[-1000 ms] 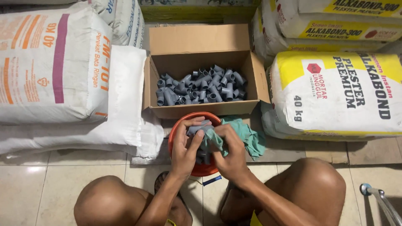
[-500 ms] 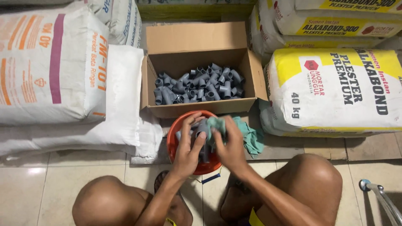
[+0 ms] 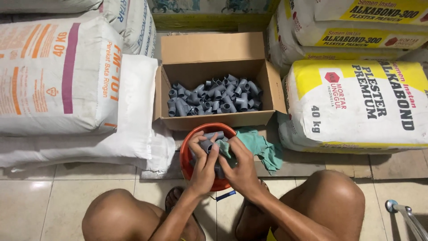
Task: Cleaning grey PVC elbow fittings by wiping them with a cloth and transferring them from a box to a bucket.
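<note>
Grey pipe fitting [image 3: 206, 145] and green cloth [image 3: 256, 147] over orange bowl [image 3: 186, 156].

Head view – looks steeply down, close over knees (crouched) – faces cardboard box [image 3: 214, 71] ahead.

Over a round orange plastic bowl [image 3: 186, 156], the left hand [image 3: 203, 167] grips a grey plastic pipe elbow [image 3: 207, 146] while the right hand [image 3: 240, 167] presses a crumpled green cloth [image 3: 258, 147] against it.
</note>
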